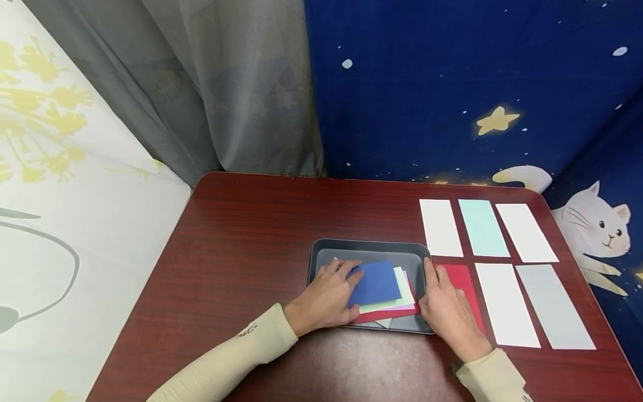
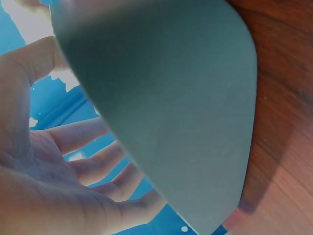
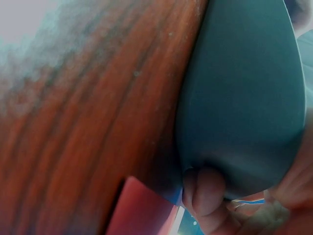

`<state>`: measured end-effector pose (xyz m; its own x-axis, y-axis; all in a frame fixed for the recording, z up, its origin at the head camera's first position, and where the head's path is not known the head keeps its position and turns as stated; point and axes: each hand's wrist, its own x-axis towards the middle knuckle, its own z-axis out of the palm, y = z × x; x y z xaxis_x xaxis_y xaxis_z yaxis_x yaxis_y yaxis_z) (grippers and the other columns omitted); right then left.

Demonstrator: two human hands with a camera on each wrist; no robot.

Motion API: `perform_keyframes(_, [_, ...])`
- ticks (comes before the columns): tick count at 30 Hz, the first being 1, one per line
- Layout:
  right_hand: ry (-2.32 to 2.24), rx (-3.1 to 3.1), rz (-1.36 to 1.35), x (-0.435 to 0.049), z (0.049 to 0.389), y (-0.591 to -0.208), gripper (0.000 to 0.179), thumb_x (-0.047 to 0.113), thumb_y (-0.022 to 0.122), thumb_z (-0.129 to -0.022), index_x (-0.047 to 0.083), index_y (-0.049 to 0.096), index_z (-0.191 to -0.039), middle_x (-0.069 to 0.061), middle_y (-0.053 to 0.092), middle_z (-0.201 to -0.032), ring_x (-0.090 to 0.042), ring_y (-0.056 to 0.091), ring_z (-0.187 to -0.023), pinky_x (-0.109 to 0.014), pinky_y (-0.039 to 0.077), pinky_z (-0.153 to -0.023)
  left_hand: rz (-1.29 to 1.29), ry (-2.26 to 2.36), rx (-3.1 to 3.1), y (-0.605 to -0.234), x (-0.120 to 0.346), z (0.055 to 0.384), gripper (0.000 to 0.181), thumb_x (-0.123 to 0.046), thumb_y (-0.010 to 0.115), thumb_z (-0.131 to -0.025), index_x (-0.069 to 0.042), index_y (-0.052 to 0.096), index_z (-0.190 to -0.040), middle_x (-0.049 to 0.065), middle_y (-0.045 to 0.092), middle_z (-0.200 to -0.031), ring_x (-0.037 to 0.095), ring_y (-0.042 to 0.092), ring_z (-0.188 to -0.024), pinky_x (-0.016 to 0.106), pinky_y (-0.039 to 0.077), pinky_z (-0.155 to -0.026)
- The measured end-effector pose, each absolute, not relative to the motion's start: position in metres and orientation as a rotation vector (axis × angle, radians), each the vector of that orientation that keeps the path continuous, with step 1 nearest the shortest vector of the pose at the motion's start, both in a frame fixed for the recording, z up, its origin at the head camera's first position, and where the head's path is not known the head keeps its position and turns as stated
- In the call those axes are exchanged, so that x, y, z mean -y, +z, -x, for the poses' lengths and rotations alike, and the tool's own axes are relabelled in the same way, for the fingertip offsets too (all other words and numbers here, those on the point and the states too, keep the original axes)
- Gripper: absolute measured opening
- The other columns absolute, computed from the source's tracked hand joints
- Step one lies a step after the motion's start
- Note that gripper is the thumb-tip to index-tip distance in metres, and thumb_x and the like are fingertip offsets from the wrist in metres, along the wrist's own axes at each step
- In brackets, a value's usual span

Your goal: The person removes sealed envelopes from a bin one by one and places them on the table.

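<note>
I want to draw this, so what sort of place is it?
Maybe an indoor craft or play corner, though I can't be sure. A starry blue curtain hangs behind a reddish-brown table, and plain rectangular cards lie in rows on it.

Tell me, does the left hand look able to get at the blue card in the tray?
Probably yes: the left hand is over one side of the blue card, which lies uppermost in the tray with no other card over it.

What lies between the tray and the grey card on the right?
In the head view, a red card, then a white card; the right hand, at the tray, partly covers the red one.
</note>
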<state>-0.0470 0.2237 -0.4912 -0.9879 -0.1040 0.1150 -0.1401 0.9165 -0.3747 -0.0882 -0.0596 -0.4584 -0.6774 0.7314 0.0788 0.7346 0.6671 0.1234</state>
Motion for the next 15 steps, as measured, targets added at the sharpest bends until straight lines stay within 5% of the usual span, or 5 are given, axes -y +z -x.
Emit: perform_keyframes(15, [0.584,2.974,-0.196,-0.224,0.049,-0.494,0.079,-0.010,0.073,-0.084,-0.016,0.045,-0.157,-0.026,0.056,-0.112,-0.016,0.037,-0.048,-0.032,0.039,-0.045,1.132,-0.326,2.856,-0.450,0.069,0.104,0.061,-0.039,0.079,-0.092,-0.005,0.073,-0.142,0.021,0.062,-0.151,0.039,0.062,-0.128,0.059,0.056,-0.099])
